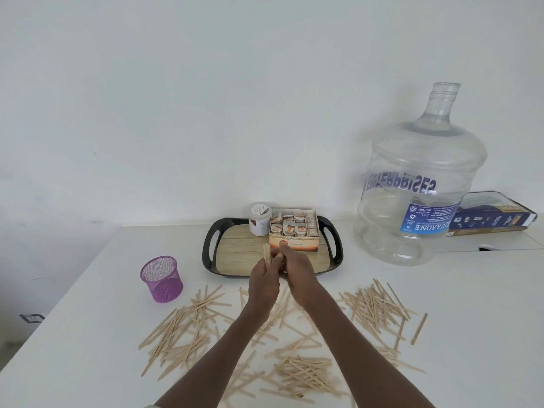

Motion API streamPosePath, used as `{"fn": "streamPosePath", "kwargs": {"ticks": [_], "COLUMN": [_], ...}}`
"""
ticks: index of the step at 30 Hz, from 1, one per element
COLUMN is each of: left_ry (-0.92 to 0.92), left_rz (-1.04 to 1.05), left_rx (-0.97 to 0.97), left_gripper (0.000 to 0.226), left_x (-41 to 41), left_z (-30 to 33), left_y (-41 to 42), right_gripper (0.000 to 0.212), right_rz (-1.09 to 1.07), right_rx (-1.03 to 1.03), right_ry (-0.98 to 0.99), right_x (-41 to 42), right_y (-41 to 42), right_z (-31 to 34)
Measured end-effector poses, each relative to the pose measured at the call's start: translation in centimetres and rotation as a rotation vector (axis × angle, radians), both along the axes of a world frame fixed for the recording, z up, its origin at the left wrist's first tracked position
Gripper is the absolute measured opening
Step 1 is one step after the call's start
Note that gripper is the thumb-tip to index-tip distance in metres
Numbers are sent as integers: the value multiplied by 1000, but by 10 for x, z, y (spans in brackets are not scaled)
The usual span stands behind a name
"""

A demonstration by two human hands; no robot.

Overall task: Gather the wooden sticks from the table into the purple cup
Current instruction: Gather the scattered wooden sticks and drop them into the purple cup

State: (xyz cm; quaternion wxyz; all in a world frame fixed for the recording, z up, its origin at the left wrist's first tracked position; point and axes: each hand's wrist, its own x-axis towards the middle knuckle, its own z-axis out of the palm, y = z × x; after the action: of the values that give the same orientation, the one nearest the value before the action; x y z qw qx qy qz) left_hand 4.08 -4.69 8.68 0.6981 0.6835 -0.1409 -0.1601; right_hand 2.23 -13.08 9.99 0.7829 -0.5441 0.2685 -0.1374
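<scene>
While both hands were raised above the table, the left hand gripped a small bundle of wooden sticks held upright, tips pointing up; right hand sat just beside it, fingers curled toward the bundle's lower part, touching the left fingers, but couldn't tell if it actually pinched any stick; purple mesh cup stood upright to the left, apart from both hands, contents not readable through the mesh; loose sticks lay scattered across the table w/ thicker piles at left, at right & at center near edge; behind the hands a black tray w/ wood-look base held a white jar & an open tea-bag box; big clear water jug stood at right, a flat blue carton behind it.
</scene>
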Motion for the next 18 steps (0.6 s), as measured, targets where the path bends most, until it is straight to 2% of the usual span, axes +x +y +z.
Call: {"fn": "streamPosePath", "kwargs": {"ticks": [4,8,18], "left_ry": [-67,-110,-184], "left_rz": [15,38,35], "left_rx": [106,198,257], "left_gripper": [27,34,45], "left_x": [9,13,24], "left_z": [-9,-12,-17], "left_y": [10,17,48], "right_gripper": [22,21,13], "right_rz": [171,326,517], "right_rx": [-452,-754,-1152], "right_ry": [-41,-17,57], "right_x": [7,12,23], "right_y": [-16,-19,6], "right_z": [18,33,46]}}
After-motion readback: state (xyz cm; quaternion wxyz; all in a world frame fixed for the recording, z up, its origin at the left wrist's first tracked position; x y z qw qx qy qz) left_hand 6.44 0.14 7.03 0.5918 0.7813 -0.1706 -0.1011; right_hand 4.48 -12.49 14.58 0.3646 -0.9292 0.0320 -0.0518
